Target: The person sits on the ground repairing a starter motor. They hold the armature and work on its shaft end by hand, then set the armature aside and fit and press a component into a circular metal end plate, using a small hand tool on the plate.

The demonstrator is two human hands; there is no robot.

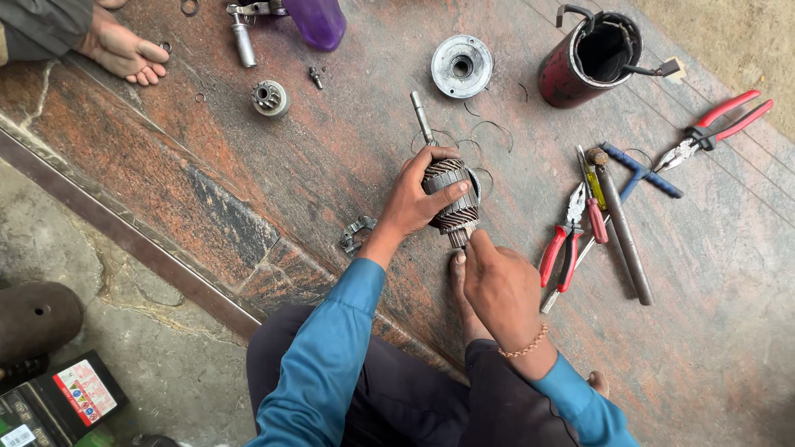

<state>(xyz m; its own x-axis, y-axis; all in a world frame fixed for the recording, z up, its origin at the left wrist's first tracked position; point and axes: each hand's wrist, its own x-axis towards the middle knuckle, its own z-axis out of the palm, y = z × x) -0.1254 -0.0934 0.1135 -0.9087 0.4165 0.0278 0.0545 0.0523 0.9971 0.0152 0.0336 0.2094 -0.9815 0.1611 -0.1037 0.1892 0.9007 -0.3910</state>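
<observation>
Two hands work a motor armature on a stone slab.

The left hand (411, 201) wraps closed around the armature (451, 199), held mid-slab; its shaft (421, 116) runs along the long axis, pointing far and slightly left, the other end toward the person. The right hand (499, 285) is curled, fingertips pinched at the near end. Bare slab lies open to the left as far as the stone edge (149, 248). To the right, red-handled pliers (565, 240) and a metal rod (623, 228) crowd close; a red cylinder housing (590, 58) stands far right.
</observation>
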